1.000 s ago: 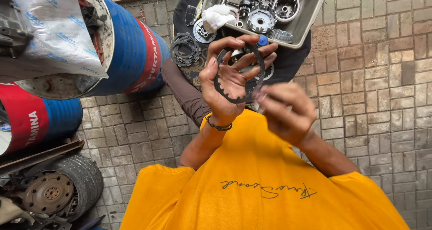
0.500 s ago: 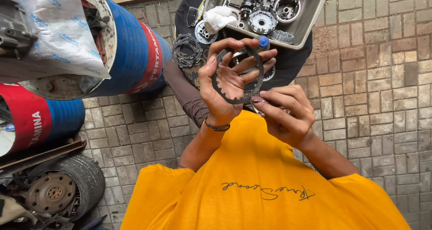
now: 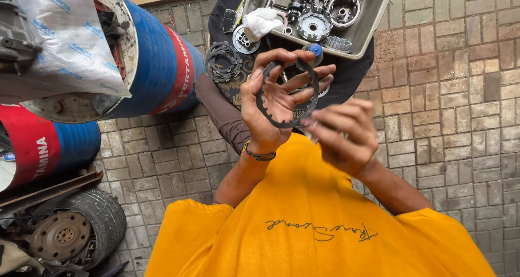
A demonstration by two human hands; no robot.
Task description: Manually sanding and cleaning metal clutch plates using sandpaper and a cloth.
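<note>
While gripped in the left hand, a thin dark ring with small square teeth along its inner edge, flat and plate-like, open through the middle so the palm and fingers show behind it. Left grip clamped on the ring: thumb over the left rim, fingertips curled over the top and right rim. Right hand just below and to the right, blurred, fingers loosely curled, fingertips at or touching the lower right edge of the ring; whether anything is pinched there, cannot tell. Dark band around the left wrist.

Ring held up in the air between the chest and the tray, flat face turned toward the camera, standing roughly upright, no real long axis since round.

Further out: grey tray beyond the hands, holding metal gears, round machine parts and a white rag. Beside the tray, on a dark cloth, a stack of similar toothed rings. Orange shirt filling the bottom of the view. Brick-paved floor all around. To the left, a blue and red drum on its side under a white plastic sack, and lower left a small wheel with tyre.
</note>
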